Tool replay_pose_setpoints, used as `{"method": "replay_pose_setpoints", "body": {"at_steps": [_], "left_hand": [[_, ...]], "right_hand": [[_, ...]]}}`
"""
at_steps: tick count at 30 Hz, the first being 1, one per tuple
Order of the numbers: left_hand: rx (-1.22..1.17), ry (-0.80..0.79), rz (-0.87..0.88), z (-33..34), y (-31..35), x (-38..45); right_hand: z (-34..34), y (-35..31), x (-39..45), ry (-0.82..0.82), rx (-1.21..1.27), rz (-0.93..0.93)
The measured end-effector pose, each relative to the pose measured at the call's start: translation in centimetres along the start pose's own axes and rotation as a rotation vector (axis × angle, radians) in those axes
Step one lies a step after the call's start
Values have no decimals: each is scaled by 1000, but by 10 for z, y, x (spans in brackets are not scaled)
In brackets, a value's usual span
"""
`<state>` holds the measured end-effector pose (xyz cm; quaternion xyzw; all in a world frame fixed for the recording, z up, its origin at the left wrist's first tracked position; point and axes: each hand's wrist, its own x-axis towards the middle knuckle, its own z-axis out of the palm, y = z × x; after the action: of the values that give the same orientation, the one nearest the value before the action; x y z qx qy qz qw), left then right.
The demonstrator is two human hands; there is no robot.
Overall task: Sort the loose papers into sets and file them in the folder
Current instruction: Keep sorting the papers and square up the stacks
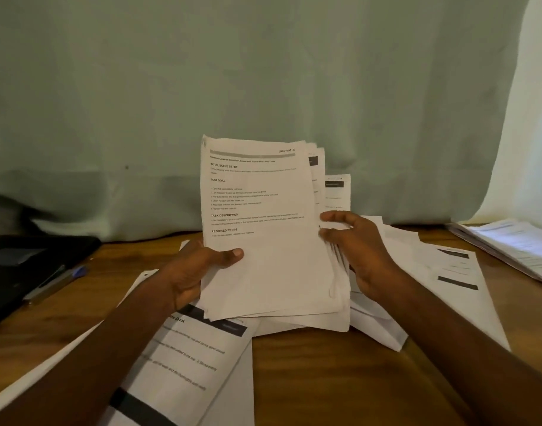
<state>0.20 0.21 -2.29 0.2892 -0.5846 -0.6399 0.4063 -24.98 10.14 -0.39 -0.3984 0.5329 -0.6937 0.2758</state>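
Both hands, left hand (190, 272), right hand (362, 250), holding fanned printed paper stack (263, 226)

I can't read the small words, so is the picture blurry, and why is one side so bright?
Head view: soft all over, so the held papers show only bold headings clearly; the pen and the dark left side are dim and smeared; bright light washes out the curtain at right; the table edge bends from the wide lens.

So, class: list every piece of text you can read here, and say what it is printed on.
Top sheet of the held stack:
"SECTION 4"
"INITIAL SCENE SETUP"
"TASK GOAL"
"TASK DESCRIPTION"
"REQUIRED PROPS"
Its title line and small print: too blurred.
Sheet on the table: "Drink", partly hidden; the rest blurred.
Other papers: unreadable.
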Motion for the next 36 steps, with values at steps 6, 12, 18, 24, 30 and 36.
{"method": "replay_pose_setpoints", "body": {"at_steps": [6,12,18,24,30,36], "left_hand": [[-53,-44,68,-2,-2,1],[-154,166,174,-3,-1,5],[-152,241,133,-13,-7,7],[-116,193,148,-9,-4,4],[-79,324,156,-5,-2,4],[-142,400,167,-15,-7,9]], "right_hand": [[2,2,-1,-2,161,79],[5,5,0,-33,255,116],[6,8,-1,2,205,85],[3,8,-5,-52,178,49],[3,8,-5,-45,218,71],[3,10,-1,-48,262,112]]}}
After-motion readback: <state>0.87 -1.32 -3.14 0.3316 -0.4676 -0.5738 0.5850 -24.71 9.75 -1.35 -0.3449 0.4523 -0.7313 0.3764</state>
